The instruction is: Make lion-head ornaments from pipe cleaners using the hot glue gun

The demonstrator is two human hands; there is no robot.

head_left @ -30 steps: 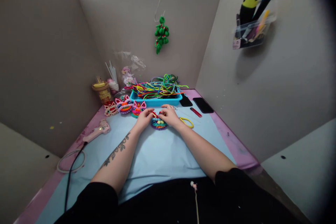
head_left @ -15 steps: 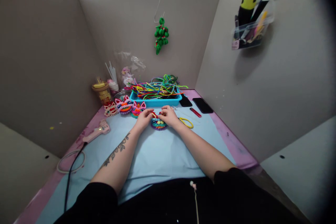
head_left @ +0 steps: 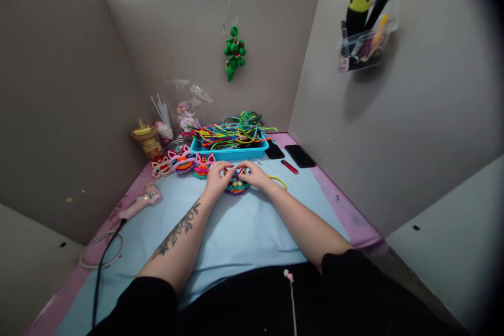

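Note:
A small pipe-cleaner lion-dance head (head_left: 237,186) in teal, purple, orange and yellow sits on the light blue cloth, between my two hands. My left hand (head_left: 218,177) has its thumb and fingers closed on the upper left of it. On the other side my right hand (head_left: 254,174) pinches its upper right, near a red pointed part. The fingers cover much of the top, so the exact grip is hidden. Right beside my right hand lies a yellow loop handle (head_left: 280,182), perhaps of scissors, partly covered by the wrist.
Similar finished heads (head_left: 181,161) stand left, before a blue tray (head_left: 228,154) heaped with pipe cleaners. A pink glue gun (head_left: 142,201) with its cord lies left. Two dark phones (head_left: 300,156), a red knife-like object (head_left: 290,167) and a lidded cup (head_left: 148,139) stand around. Grey partitions (head_left: 212,52) enclose the table.
The camera view has shifted slightly. My left hand has turned more over the head's top and both hands' fingertips have come closer together. The lion-dance head stays on the cloth.

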